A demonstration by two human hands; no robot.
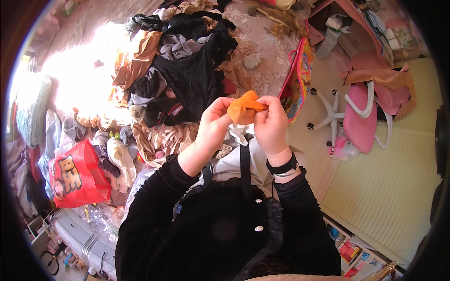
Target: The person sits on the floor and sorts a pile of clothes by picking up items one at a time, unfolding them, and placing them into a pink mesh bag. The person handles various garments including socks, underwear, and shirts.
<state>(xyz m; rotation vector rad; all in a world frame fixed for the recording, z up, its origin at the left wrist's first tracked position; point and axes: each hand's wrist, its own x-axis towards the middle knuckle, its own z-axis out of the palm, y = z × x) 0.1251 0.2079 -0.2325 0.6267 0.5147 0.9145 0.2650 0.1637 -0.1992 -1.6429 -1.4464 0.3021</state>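
Note:
A small orange sock-like cloth (243, 107), bunched up, is held in the air in front of me between both hands. My left hand (216, 114) pinches its left side between thumb and fingers. On the other side my right hand (271, 119), with a dark band at the wrist, grips the right end in a closed pinch. Just beyond and left of the hands lies a heap of clothes, with a black garment (192, 70) on top and a dark cap (164, 112) nearer to me. Light beige clothes (173, 138) spread along its near edge.
A red bag (79, 173) with a bear picture stands at the left. A balled white cloth (252, 61) lies on the flowered bedspread (262, 77). To the right are a colourful bag (300, 79) and a pink swivel chair (361, 119) on the floor.

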